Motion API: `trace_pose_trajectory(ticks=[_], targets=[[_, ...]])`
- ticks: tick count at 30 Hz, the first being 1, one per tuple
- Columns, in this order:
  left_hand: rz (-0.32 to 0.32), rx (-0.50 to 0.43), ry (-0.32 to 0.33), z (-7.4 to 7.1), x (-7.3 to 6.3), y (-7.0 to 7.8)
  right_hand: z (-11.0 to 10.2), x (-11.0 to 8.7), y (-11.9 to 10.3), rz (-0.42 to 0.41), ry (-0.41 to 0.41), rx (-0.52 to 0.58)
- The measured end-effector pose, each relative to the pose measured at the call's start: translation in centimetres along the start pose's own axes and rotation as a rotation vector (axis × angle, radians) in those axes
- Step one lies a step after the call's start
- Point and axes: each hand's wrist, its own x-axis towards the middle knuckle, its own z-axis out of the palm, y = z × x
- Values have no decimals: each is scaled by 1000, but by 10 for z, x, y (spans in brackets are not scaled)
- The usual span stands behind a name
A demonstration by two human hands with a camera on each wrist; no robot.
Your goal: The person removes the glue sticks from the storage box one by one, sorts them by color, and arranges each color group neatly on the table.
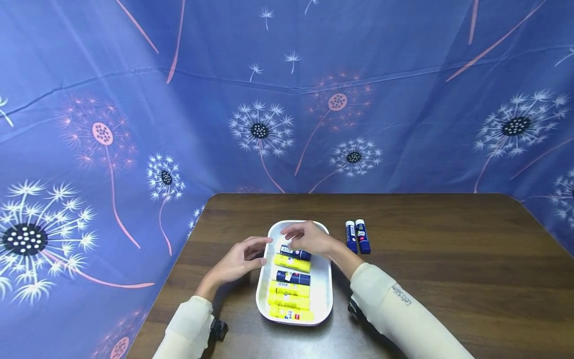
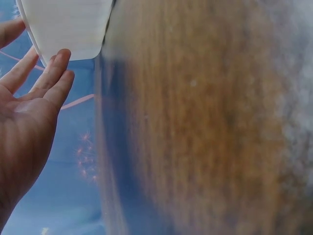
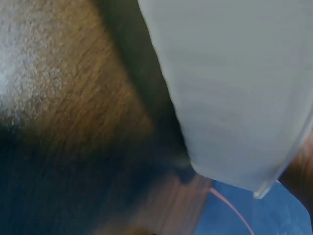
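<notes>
A white tray (image 1: pixel 324 299) holds a column of yellow glue sticks (image 1: pixel 289 300) and dark blue glue sticks (image 1: pixel 293 277), lying crosswise. My left hand (image 1: pixel 237 262) is at the tray's left rim, its thumb and fingers spread; in the left wrist view, the fingertips (image 2: pixel 61 56) lie along the tray's outer wall (image 2: pixel 73 29). My right hand (image 1: pixel 311 238) is over the far part of the tray, fingers bent loosely, close above the farthest blue glue stick (image 1: pixel 296 253). That stick is partly hidden by the hand. The right wrist view shows mostly the tray's side wall (image 3: pixel 234 88).
Two blue glue sticks with white ends, one (image 1: pixel 351 237) beside the other (image 1: pixel 362 237), lie on the brown wooden table (image 1: pixel 448 264) right of the tray. Behind the table hangs a blue cloth (image 1: pixel 403 99) with dandelion prints.
</notes>
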Motion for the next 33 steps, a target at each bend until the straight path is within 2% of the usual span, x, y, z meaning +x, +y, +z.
trace_pose_trajectory(ticks=[7, 10, 18, 24, 33], targets=[[5, -17, -10, 2, 2, 2, 6, 5, 2, 118, 33, -44], [-3, -17, -12, 3, 1, 2, 9, 5, 3, 128, 46, -86], [-18, -9, -8, 2, 0, 1, 19, 8, 7, 96, 67, -186], [-1, -12, -11, 2, 0, -1, 22, 6, 6, -2, 83, -327], [-3, -26, -16, 1, -1, 2, 25, 8, 7, -35, 78, -363]])
